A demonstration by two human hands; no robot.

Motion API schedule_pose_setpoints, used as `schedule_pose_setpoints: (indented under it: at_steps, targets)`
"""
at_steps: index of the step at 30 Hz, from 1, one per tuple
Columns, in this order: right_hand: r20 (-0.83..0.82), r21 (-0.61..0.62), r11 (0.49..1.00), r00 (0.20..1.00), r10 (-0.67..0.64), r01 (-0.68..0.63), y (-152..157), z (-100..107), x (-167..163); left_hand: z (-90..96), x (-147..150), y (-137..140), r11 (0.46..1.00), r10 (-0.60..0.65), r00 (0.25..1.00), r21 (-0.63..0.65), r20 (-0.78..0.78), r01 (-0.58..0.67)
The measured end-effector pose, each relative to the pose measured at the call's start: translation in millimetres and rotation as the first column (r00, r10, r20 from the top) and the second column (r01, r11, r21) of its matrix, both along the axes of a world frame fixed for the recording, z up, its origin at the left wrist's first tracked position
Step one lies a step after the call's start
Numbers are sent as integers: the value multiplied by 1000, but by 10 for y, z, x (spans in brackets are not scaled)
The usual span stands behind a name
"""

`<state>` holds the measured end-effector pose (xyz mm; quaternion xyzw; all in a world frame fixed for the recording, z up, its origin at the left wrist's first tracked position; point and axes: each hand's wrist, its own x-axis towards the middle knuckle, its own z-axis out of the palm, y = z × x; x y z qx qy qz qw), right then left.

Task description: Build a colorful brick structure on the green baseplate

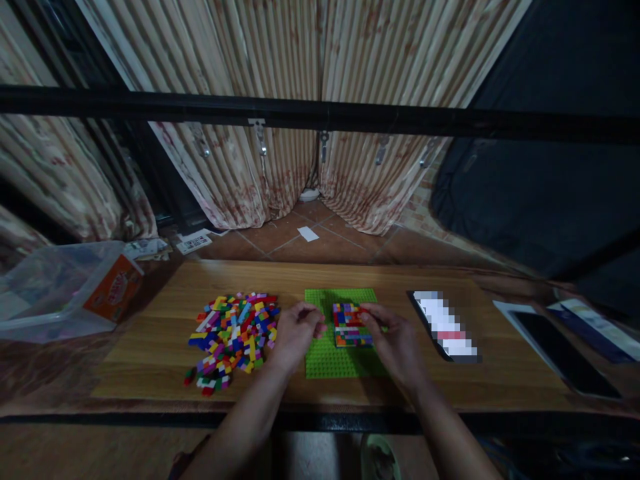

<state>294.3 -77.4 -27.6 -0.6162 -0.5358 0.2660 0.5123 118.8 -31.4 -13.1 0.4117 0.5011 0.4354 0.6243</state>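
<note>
A green studded baseplate (327, 363) lies on the wooden table, with a patch of many-coloured small bricks (350, 325) built on its upper right part. My left hand (296, 333) rests at the plate's left edge, fingers curled; whether they pinch a brick I cannot tell. My right hand (393, 340) touches the right side of the built patch with its fingertips. A loose heap of coloured bricks (234, 337) lies to the left of my left hand.
A phone (443, 327) lies right of the plate, a dark tablet (565, 353) and papers further right. A clear plastic box (65, 287) stands at the far left. A black bar (320, 113) crosses the view above; curtains hang behind.
</note>
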Motion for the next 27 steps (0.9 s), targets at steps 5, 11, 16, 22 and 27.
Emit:
schedule_pose_setpoints:
  at_steps: [5, 11, 16, 22, 27]
  targets:
    - [243, 28, 1000, 970, -5, -2, 18, -60, -8, -149, -19, 32, 987, -91, 947, 99, -309, 127]
    - [357, 213, 977, 932, -66, -12, 153, -233, -148, -155, 3, 0, 926, -158, 744, 164, -649, 340]
    - [386, 228, 974, 917, -103, 14, 242, -326, -182, -90, 41, -35, 898, -201, 640, 122, -742, 423]
    - [391, 177, 983, 913, -114, 47, 263, -362, -157, -84, 83, -93, 869, -181, 555, 132, -812, 476]
    - [313, 172, 982, 941, -132, 80, 275, -423, -138, -162, 112, -137, 853, -130, 490, 154, -862, 498]
